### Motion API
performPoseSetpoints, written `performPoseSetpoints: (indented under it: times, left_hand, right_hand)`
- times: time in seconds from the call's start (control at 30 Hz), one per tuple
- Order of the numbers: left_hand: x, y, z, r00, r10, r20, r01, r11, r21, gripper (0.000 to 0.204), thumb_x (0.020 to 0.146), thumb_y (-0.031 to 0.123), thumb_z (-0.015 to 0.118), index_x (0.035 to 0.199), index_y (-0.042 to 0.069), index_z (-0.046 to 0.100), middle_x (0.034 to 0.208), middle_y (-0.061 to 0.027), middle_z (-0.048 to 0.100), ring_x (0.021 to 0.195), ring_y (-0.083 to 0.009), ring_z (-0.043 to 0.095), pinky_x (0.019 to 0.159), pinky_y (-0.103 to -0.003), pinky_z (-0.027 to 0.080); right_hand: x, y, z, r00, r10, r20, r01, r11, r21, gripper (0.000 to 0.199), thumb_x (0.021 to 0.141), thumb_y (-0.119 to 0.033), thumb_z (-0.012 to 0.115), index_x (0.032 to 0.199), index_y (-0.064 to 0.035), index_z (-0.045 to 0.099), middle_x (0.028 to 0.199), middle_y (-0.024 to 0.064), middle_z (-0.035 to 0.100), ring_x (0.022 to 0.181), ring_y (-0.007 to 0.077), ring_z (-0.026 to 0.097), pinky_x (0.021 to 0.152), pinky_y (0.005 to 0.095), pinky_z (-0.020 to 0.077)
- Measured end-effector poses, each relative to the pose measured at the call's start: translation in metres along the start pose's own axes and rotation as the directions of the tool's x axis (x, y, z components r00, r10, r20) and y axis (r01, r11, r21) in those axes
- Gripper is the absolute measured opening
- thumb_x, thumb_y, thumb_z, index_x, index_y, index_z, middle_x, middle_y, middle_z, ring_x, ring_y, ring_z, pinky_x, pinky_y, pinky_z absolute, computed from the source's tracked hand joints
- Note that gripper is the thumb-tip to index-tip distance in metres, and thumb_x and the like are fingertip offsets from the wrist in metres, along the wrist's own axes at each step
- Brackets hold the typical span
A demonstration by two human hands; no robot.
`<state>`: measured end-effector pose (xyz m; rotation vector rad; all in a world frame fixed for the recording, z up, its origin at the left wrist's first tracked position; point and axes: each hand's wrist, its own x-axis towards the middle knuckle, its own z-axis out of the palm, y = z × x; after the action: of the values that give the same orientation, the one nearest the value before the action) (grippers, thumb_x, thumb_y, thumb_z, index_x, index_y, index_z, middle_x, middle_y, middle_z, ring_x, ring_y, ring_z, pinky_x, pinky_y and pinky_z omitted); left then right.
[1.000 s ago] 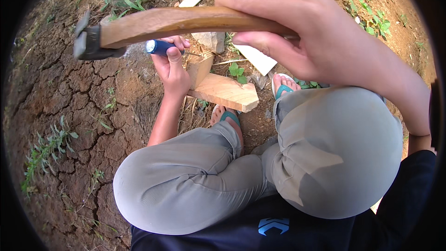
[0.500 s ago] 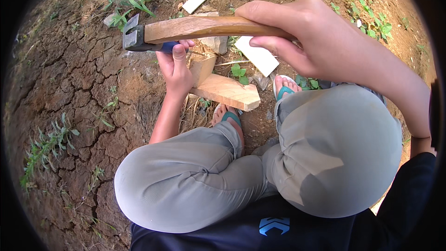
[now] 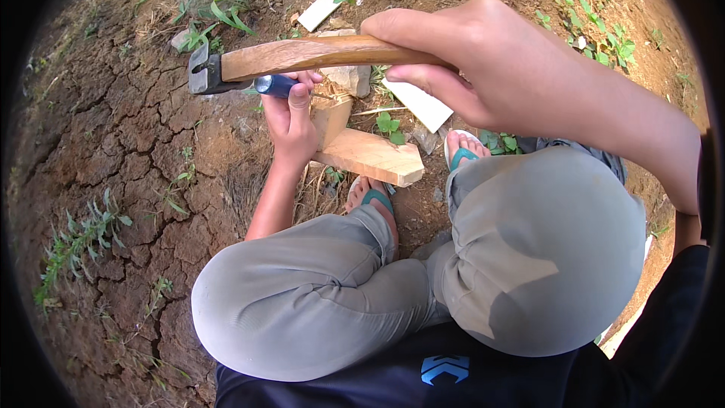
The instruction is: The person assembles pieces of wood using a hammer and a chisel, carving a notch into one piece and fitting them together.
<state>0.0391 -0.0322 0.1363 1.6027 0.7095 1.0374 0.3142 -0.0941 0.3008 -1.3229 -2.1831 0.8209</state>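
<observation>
My right hand (image 3: 472,57) is closed around the wooden handle of a hammer (image 3: 302,57), which lies sideways across the view. Its dark metal head is at the left, just above and beyond the blue tool handle. My left hand (image 3: 293,125) grips a blue-handled screwdriver (image 3: 276,86). A thin shank extends from it toward the top of an upright wooden block (image 3: 331,122); the hand and hammer partly cover this area, so I cannot tell whether the tip touches. Against that block lies a thick wooden board (image 3: 374,156) with a pointed end, near my left foot.
Two pale flat offcuts lie farther off, one small (image 3: 318,12) and one longer (image 3: 420,104). Stones (image 3: 347,80) sit behind the block. Cracked soil (image 3: 128,143) spreads at the left, with weeds around. My feet in sandals (image 3: 464,149) flank the board's end; my bent knees are nearer.
The hammer and my right hand have shifted a little left, and the hammer has dropped slightly. More of the screwdriver's blue handle end now shows below the hammer. The wood stays nearly in place.
</observation>
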Motion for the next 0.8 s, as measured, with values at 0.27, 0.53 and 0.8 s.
performPoseSetpoints:
  times: [0.27,0.53,0.8]
  left_hand:
    - [-0.015,-0.003,-0.005,0.975,-0.076,-0.21,0.094,0.993,0.077,0.033,0.106,0.031,0.056,0.119,0.003,0.046,0.109,-0.0066,0.058,0.1,-0.0144,0.055,0.095,-0.033,0.044]
    - [-0.016,-0.003,-0.006,0.979,-0.042,-0.2,0.053,0.997,0.054,0.041,0.106,0.044,0.054,0.121,0.007,0.045,0.101,-0.0009,0.051,0.095,-0.0116,0.048,0.088,-0.031,0.04]
    - [-0.02,-0.006,-0.005,0.97,-0.044,-0.237,0.062,0.996,0.07,0.045,0.105,0.046,0.054,0.124,0.008,0.042,0.102,-0.0015,0.052,0.096,-0.0121,0.048,0.09,-0.031,0.04]
  right_hand:
    - [-0.006,0.002,0.007,0.997,-0.07,-0.025,0.07,0.998,0.001,0.039,0.091,-0.008,0.07,0.128,-0.0031,0.06,0.082,0.0163,0.067,0.069,0.0337,0.068,0.06,0.0416,0.0529]
    - [-0.001,0.003,0.013,0.993,-0.09,-0.082,0.095,0.994,0.056,0.039,0.092,-0.006,0.07,0.129,-0.0036,0.06,0.08,0.0142,0.068,0.06,0.0283,0.068,0.055,0.0391,0.0519]
    - [-0.005,-0.002,0.012,0.994,-0.077,-0.075,0.082,0.994,0.066,0.039,0.092,-0.009,0.071,0.129,-0.0023,0.06,0.082,0.0149,0.068,0.062,0.0307,0.067,0.056,0.0378,0.0516]
